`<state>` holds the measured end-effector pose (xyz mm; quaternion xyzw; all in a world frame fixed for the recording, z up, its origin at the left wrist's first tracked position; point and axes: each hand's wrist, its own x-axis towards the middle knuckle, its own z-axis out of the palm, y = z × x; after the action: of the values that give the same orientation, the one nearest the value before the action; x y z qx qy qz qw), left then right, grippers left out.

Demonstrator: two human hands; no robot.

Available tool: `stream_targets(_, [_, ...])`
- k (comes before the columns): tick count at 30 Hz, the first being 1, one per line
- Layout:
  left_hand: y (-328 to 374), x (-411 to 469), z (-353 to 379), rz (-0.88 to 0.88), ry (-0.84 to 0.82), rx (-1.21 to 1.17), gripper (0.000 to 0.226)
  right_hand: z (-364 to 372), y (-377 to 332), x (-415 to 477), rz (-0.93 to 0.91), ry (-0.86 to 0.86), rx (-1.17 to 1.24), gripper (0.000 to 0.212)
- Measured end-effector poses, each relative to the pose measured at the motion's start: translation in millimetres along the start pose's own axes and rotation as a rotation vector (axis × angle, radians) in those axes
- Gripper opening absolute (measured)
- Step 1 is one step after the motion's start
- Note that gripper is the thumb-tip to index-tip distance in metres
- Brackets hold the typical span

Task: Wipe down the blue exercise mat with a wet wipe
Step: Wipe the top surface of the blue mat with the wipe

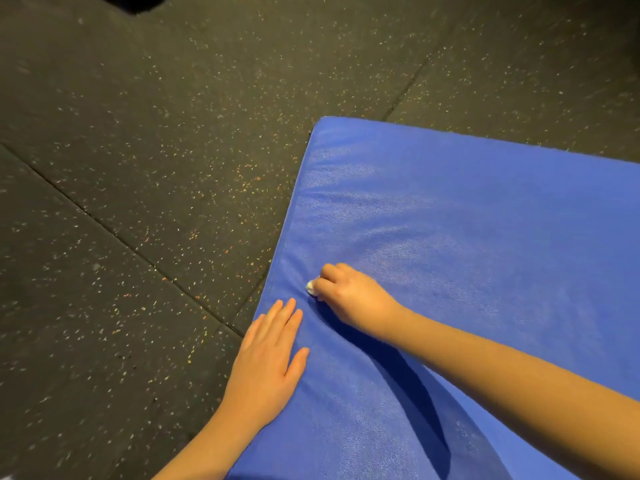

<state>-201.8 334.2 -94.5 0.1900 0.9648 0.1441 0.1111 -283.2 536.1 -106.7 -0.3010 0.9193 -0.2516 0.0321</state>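
Note:
The blue exercise mat point(467, 220) fills the right half of the view, its left edge running from the far corner down to the bottom. My right hand point(349, 294) is curled over a small bunched white wet wipe point(310, 288) and presses it onto the mat close to the left edge; only a bit of the wipe shows past the fingers. My left hand point(268, 355) lies flat, palm down, fingers spread, on the mat's left border just in front of the right hand. A sheen marks the mat's surface beyond the hands.
Dark speckled rubber floor tiles point(138, 168) with visible seams surround the mat on the left and behind. A black shape point(135, 3) sits at the top left corner of the view.

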Motion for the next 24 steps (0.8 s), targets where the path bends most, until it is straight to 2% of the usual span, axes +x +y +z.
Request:
stream_targets(1, [-0.3, -0.4, 0.6, 0.001, 0.002, -0.005, 0.055, -4.7, 5.3, 5.7, -0.054, -0.042, -0.019, 0.005])
stream_targets(3, [-0.5, -0.4, 1.1, 0.000, 0.007, -0.007, 0.055, -12.6, 22.7, 26.8, -0.013, -0.008, -0.085, 0.014])
stream_targets(5, [-0.5, -0.7, 1.6, -0.002, 0.013, -0.003, 0.055, -19.2, 35.3, 52.8, 0.141, 0.150, -0.110, 0.025])
stream_targets(6, [-0.3, -1.5, 1.9, -0.004, 0.014, -0.004, 0.055, -21.1, 38.8, 64.7, 0.237, 0.214, -0.091, 0.022])
stream_targets(9, [1.0, -4.3, 2.2, -0.002, 0.011, -0.007, 0.055, -19.0, 36.2, 85.9, 0.465, 0.203, -0.074, 0.012])
stream_targets(11, [0.1, -5.5, 1.5, 0.010, 0.010, 0.000, 0.055, -11.5, 25.3, 86.3, 0.357, 0.164, -0.031, 0.009])
stream_targets(14, [-2.4, -7.1, 0.5, 0.041, 0.011, 0.020, 0.055, -0.1, 9.8, 77.2, 0.017, -0.056, 0.003, 0.011])
stream_targets(15, [-3.0, -7.3, 0.3, 0.048, 0.011, 0.025, 0.055, -2.4, 12.8, 80.8, -0.045, -0.083, -0.027, 0.015])
stream_targets(17, [-3.1, -8.6, 0.0, 0.051, 0.009, 0.027, 0.056, -13.7, 25.1, 97.4, -0.004, -0.042, -0.108, 0.015])
stream_targets(21, [-4.5, -11.8, -1.3, 0.067, -0.009, 0.055, 0.057, -30.4, 42.0, 130.2, 0.386, 0.089, -0.211, 0.019])
stream_targets(22, [-5.4, -12.7, -1.3, 0.073, -0.012, 0.055, 0.057, -27.9, 41.1, 132.4, 0.404, 0.097, -0.205, 0.019])
stream_targets(24, [-7.1, -13.5, -0.9, 0.079, -0.017, 0.048, 0.057, -14.4, 29.9, 125.7, 0.271, 0.074, -0.138, 0.015])
